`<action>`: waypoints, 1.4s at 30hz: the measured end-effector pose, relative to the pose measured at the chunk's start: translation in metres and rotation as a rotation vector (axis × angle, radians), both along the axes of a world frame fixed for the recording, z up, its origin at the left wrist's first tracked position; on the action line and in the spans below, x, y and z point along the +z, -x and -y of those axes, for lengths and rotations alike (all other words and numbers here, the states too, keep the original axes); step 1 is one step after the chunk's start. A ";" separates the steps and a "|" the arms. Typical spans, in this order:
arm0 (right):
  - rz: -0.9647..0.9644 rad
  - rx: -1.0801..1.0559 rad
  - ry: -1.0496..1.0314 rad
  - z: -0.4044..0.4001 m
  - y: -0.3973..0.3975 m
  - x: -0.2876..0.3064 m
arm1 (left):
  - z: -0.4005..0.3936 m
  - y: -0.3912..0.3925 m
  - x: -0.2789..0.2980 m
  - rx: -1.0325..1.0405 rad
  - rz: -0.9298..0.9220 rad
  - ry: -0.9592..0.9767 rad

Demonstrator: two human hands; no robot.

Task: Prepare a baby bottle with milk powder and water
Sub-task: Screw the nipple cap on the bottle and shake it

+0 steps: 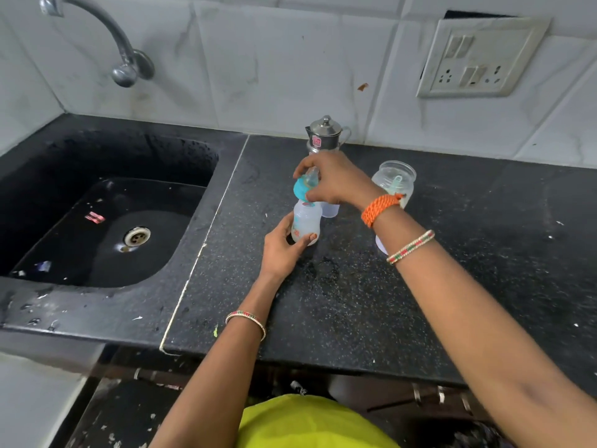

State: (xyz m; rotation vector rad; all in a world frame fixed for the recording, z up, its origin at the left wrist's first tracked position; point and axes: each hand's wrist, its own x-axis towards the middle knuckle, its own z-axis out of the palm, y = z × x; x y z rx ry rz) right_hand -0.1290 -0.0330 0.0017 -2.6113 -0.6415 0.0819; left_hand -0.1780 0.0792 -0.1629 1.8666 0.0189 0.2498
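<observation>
Bottle (305, 226) stands on the speckled black desk (339, 302), left hand (282, 248) wrapped round its base, right hand (336, 182) pinching the teal cap (302, 189) tilted at its neck. The right wrist hides part of a clear cup (330, 210). Steel jug (326, 135) behind, glass jar (394, 181) right, sink (106, 221) left.

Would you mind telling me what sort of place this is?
Most likely a home kitchen: a black speckled stone counter with a sunken black sink, a curved metal wall tap, and white tiled walls.
</observation>
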 end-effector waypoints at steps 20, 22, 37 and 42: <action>-0.001 -0.022 0.499 -0.014 -0.013 -0.005 | 0.001 -0.002 0.001 0.025 -0.023 0.043; 0.007 0.065 0.521 -0.012 -0.018 0.001 | 0.001 -0.003 0.001 0.021 -0.029 0.056; 0.184 0.188 0.436 0.004 -0.024 -0.009 | 0.001 -0.005 -0.003 0.029 -0.037 0.063; -0.059 0.355 0.312 0.005 -0.020 -0.014 | 0.002 -0.003 0.000 0.034 -0.032 0.077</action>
